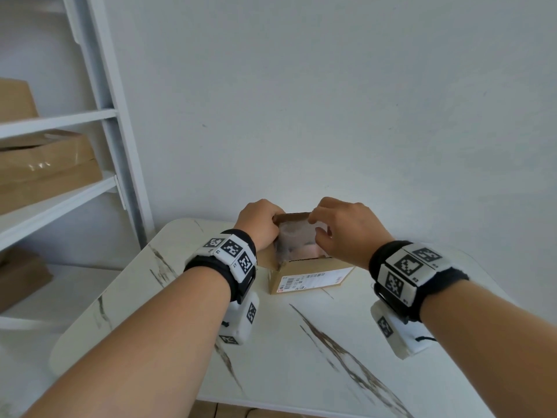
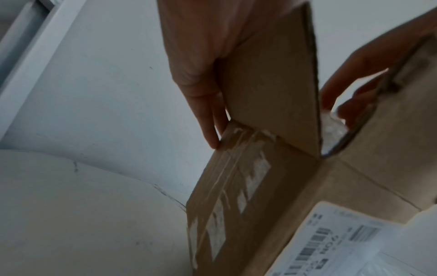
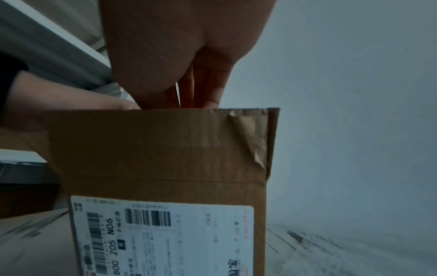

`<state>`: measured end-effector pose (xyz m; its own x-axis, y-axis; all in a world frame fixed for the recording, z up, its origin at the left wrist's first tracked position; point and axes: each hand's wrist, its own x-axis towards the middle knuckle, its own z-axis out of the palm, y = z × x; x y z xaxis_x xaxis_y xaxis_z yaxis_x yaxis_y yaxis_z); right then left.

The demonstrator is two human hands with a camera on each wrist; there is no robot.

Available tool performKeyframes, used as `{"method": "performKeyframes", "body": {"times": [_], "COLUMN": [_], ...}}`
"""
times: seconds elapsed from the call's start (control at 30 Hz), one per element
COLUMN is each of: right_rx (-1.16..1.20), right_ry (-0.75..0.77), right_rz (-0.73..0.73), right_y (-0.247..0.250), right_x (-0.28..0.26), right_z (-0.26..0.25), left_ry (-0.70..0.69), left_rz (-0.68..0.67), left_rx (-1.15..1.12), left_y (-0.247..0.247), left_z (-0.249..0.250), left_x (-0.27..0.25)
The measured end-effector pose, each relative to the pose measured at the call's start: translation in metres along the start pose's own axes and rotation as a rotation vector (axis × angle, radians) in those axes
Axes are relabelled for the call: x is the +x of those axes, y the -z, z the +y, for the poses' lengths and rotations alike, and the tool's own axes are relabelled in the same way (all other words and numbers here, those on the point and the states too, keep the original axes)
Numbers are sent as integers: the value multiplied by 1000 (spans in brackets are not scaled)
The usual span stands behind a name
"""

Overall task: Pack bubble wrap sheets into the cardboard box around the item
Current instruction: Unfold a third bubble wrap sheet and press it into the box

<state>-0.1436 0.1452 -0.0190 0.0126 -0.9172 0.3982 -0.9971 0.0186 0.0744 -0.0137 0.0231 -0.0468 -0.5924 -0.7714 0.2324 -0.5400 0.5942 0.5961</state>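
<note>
A small open cardboard box (image 1: 310, 274) with a shipping label (image 3: 165, 239) stands on the white marble table (image 1: 286, 351). Inside it lies clear bubble wrap (image 1: 294, 236) over a pinkish item (image 1: 310, 251) that is mostly hidden. My left hand (image 1: 259, 224) holds the raised left flap (image 2: 272, 84), with fingers (image 2: 208, 115) running down its outer side. Over the opening, my right hand (image 1: 346, 233) has its fingers (image 2: 354, 78) dipped inside and pinches the bubble wrap (image 2: 333, 130). In the right wrist view, the near wall (image 3: 165, 149) hides the fingertips of that hand (image 3: 184, 56).
A white shelf unit (image 1: 99, 122) stands to the left and carries several brown cardboard boxes (image 1: 45, 164). A plain wall (image 1: 331, 101) rises right behind the table. The table's rounded front edge (image 1: 271, 401) lies near me.
</note>
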Motion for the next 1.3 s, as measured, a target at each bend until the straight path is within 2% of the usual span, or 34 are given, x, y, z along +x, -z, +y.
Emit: {"method": "performKeyframes", "body": {"times": [0.13,0.2,0.3,0.6,0.77,0.9,1.17,1.3], "right_rx": [-34,-70,-93,-87,14,45,142,147], "right_ry": [-66,-40,18,63,34,-16,-97,-119], "right_rz": [-207,-219,-122,-174,-318,-351,-619,-658], "right_y": [-3,-4,-4,0,-5,-2,8,8], "right_x": [2,2,4,7,4,5,22,25], "right_z": [0,1,2,-3,-1,0,-6,-10], "left_ry": [-3,-3,-13,-8,-25,-34,-5,27], "left_rz": [-12,-16,-18,5,0,-13,-14,-15], "left_rx": [30,33,23,10,12,8,20,64], "left_y": [0,-1,-1,-2,-3,-2,-3,-3], "left_z": [-4,-4,-5,-6,-9,-8,-9,-8], "left_x": [3,4,6,5,7,7,12,14]}}
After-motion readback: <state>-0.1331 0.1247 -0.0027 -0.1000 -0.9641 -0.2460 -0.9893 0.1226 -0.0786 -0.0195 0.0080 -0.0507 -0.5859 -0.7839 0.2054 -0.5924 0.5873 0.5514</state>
